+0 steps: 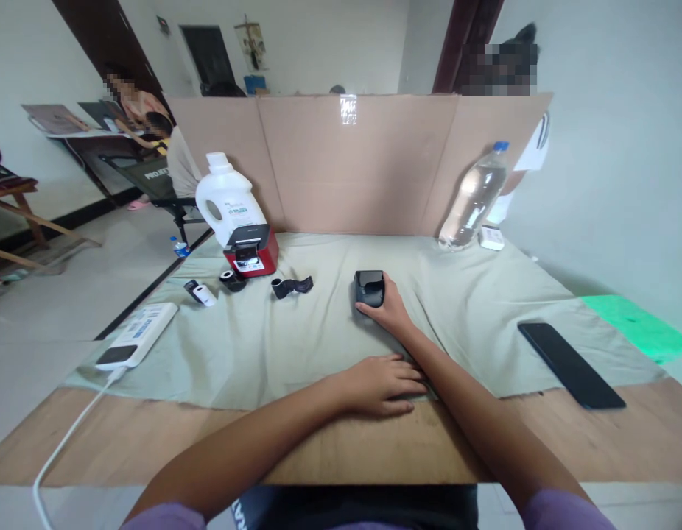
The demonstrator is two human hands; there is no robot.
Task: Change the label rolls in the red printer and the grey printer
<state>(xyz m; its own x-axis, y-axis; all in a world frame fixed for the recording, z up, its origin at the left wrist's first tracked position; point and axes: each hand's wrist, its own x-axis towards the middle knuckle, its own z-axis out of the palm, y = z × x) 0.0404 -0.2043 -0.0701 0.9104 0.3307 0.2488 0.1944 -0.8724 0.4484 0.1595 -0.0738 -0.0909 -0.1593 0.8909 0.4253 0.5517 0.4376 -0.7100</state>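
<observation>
My right hand (393, 308) is closed around a small black box-shaped device (370, 288) that looks like a portable receipt printer; it stands on the cloth in the middle of the table. The thumb lies along its near side, and the other fingers are partly hidden behind its right side. Flat on the cloth near the table's front edge, my left hand (386, 384) has its fingers spread and pointing right, close to my right forearm. Left of the device lies a black roll (290, 286) with a loose strip trailing from it.
At the left are a red printer (258, 254), a white jug (230, 199), small paper rolls (204, 296) and a white power strip (139, 335). A water bottle (476, 195) and a black phone (570, 364) are at the right. A cardboard screen (357, 165) borders the back.
</observation>
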